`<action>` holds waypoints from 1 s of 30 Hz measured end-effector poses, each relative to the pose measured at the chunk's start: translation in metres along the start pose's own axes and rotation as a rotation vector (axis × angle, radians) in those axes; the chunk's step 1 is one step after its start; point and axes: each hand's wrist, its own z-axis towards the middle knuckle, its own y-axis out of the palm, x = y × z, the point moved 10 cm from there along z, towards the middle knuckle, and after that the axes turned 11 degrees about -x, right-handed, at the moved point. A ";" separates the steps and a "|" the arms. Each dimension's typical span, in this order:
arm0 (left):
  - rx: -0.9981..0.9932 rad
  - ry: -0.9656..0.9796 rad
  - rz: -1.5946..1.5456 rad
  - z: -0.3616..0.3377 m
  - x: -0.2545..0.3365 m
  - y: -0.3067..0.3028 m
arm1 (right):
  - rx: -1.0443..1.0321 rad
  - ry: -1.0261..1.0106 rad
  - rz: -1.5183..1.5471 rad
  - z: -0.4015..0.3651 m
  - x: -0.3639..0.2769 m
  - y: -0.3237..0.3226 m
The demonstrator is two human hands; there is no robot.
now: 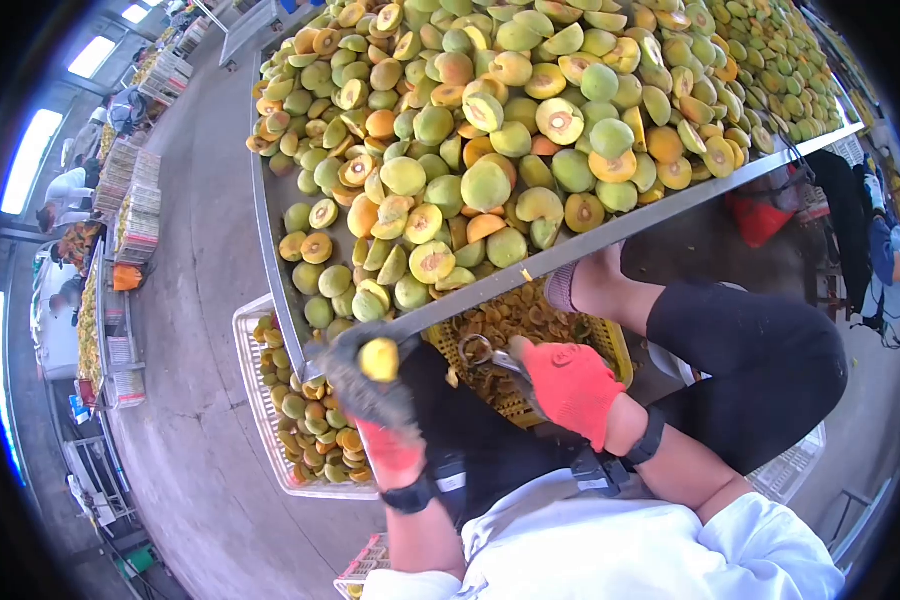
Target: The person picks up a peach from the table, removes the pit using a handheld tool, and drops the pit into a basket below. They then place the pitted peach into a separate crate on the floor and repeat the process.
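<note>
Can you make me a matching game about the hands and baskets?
1. left hand
2. right hand
3. white basket
4. yellow basket

A. full of brownish-orange scraps
B. holds a ring-ended tool
C. holds many green and orange fruits
D. holds one yellow fruit piece

Pairs: 1-D, 2-B, 3-C, 4-A

At 4 o'clock, the right glove [575,388] is matt red cloth, around a shiny metal ringed tool [508,361]. At 7 o'clock, the left glove [372,402] is red cloth too (its dark, grimy part looks rough), and its yellow fruit piece [378,360] looks smooth. The table rim [670,208], 2 o'clock, is smooth grey metal; the white crate [258,390], 8 o'clock, plastic; the shirt [610,550], 5 o'clock, soft matt cloth.
</note>
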 end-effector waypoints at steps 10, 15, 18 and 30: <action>-0.036 -0.141 0.422 0.080 -0.072 -0.110 | -0.087 0.095 0.153 0.018 0.019 0.027; -0.195 -0.356 0.239 0.177 -0.142 -0.009 | -0.104 0.176 0.234 0.014 0.022 0.021; -0.329 -0.737 -0.405 0.190 -0.264 0.002 | -0.074 0.228 0.286 0.012 0.027 0.016; -0.242 -0.289 -0.999 0.100 -0.063 -0.023 | 0.104 0.151 0.867 0.017 0.026 0.014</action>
